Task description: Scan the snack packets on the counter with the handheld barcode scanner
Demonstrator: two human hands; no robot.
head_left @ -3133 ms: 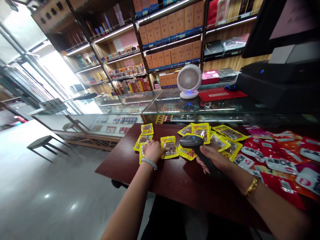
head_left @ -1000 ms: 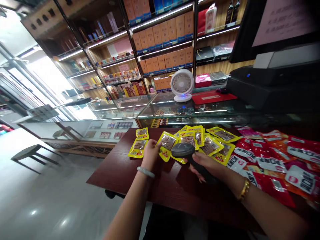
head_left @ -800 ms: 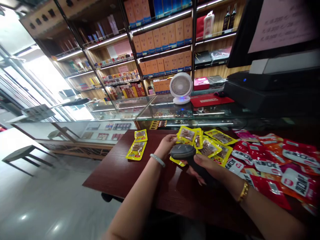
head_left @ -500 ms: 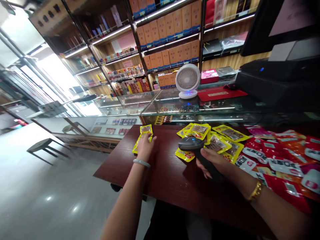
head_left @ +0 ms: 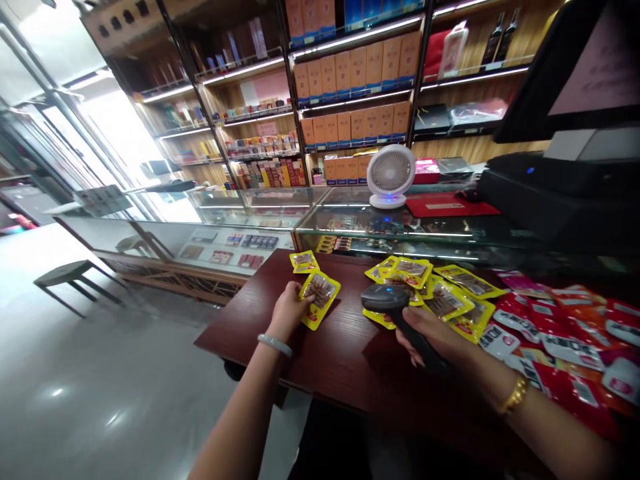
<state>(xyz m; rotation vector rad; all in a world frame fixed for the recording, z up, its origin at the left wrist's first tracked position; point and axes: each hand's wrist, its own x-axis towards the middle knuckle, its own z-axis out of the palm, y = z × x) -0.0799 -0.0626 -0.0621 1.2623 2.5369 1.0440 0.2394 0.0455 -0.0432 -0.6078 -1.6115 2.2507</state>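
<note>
My left hand (head_left: 289,309) is closed on the left edge of a yellow snack packet (head_left: 321,298), which is tilted up off the dark red table (head_left: 334,363). Behind it a second yellow packet (head_left: 303,262) lies flat near the table's far left corner. In my right hand (head_left: 431,331) is a black barcode scanner (head_left: 385,298), fingers wrapped round its handle and its head pointing left. Beneath and beyond the scanner lies a pile of yellow snack packets (head_left: 450,298), partly covered by it.
Red and white snack packets (head_left: 565,333) crowd the table's right side. Past the table stands a glass display counter (head_left: 345,233) bearing a white fan (head_left: 391,175), a red mat (head_left: 450,205) and a black monitor (head_left: 537,73). A stool (head_left: 70,273) stands on the floor at left.
My left hand has lifted the nearer yellow packet off the table and drawn it slightly towards the right, clear of the one behind. The scanner stays in my right hand, nearly still.
</note>
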